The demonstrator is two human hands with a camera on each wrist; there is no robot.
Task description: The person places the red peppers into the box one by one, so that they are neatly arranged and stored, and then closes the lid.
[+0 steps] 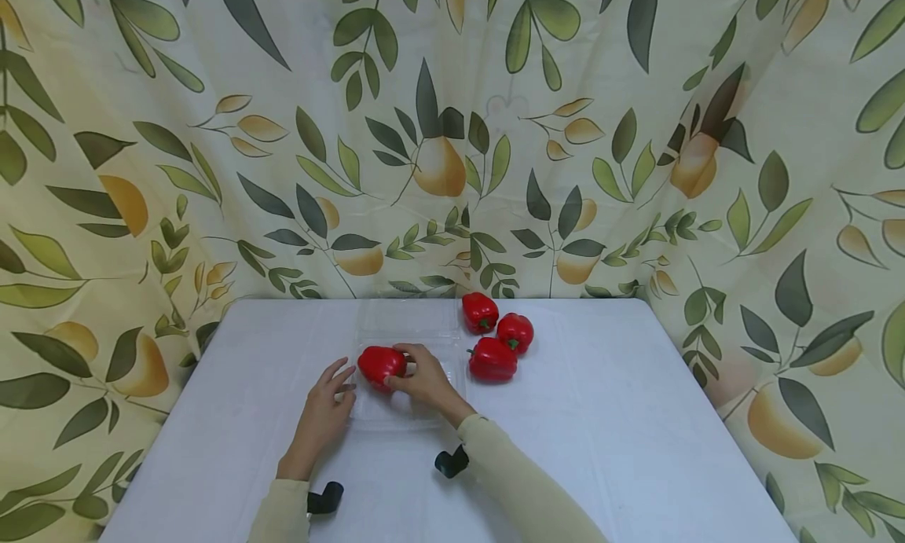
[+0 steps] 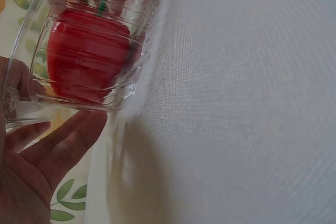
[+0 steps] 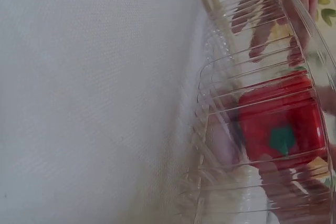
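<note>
Backdrop: a pale curtain (image 1: 452, 236) printed with leaves and fruit, hanging behind a table covered with a white cloth (image 1: 601, 449). I take the clear plastic container (image 1: 385, 419) as landmark; its lid (image 1: 408, 319) lies folded back on its far side.

Right hand (image 1: 424, 378): on my head feed it reaches in over the container from the right and holds a red bell pepper (image 1: 380, 368), thumb at the near side, fingers at the far side. That pepper is within the container's walls, toward their left end; both wrist feeds show it through the ribbed plastic, and the right one shows its green stem (image 3: 283, 140). I cannot tell whether its underside touches the container's floor.

Left hand (image 1: 327, 405): at the container's left edge, fingers spread and only loosely bent, grasp wide, pepper just beside the fingertips. On my left wrist feed the fingers (image 2: 79, 135) lie close along the container's end; actual contact I cannot confirm.

To the right of the container, a group of three more red peppers: one farthest back (image 1: 480, 313), just beside the lid; one rightmost (image 1: 515, 333); one nearest (image 1: 492, 360), lying on its side with its stem toward the container.

Both forearms, in pale yellow sleeves (image 1: 526, 480), come in from the container's near side.
</note>
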